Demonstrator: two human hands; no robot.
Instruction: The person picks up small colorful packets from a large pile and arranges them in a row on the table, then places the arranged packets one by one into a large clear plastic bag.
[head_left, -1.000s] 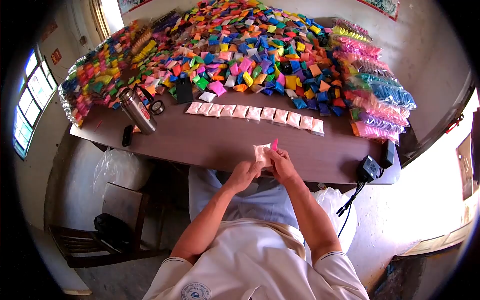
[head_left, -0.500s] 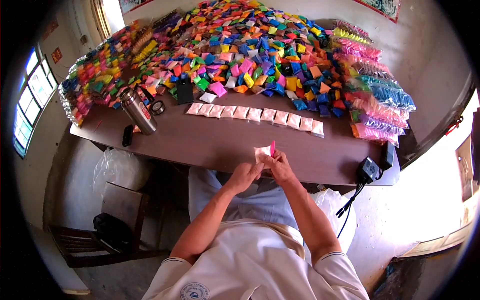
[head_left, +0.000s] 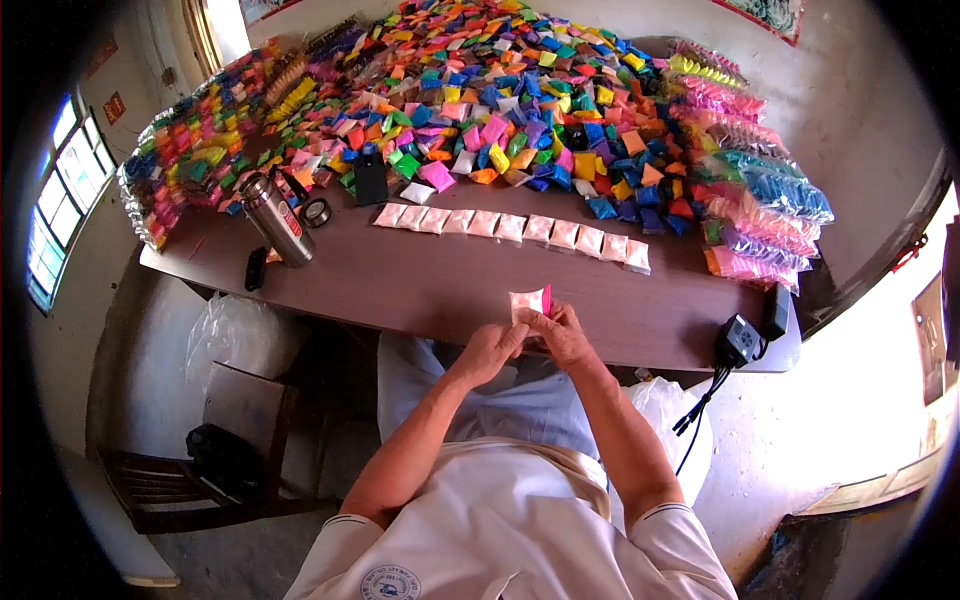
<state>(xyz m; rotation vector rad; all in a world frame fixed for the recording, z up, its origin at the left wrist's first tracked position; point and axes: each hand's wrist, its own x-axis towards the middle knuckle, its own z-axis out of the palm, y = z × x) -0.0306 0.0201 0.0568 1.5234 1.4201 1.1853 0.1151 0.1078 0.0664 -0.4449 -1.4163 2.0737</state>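
Observation:
A small pale pink packet (head_left: 526, 301) is held up at the table's front edge, between my two hands. My left hand (head_left: 488, 354) is closed, its fingertips at the packet's lower left edge. With thumb and curled fingers, my right hand (head_left: 564, 338) pinches the packet from the lower right. A bright pink strip (head_left: 547, 297) shows along the packet's right side, close to my right fingers; what it belongs to is hidden. Beyond my hands, several similar pale pink packets (head_left: 483, 223) lie in one slightly slanting row on the brown table (head_left: 400, 280).
A large heap of colourful packets (head_left: 480, 100) covers the table's back. Bundled clear bags (head_left: 765, 190) are stacked at right. A steel thermos (head_left: 278, 222), round lid (head_left: 316, 212) and black phone-like object (head_left: 370, 182) stand or lie left. A black device with cables (head_left: 738, 340) sits at the right edge.
The packet has turned slightly to face up more, and the bright pink strip now sits lower behind its right edge. My hands have barely moved.

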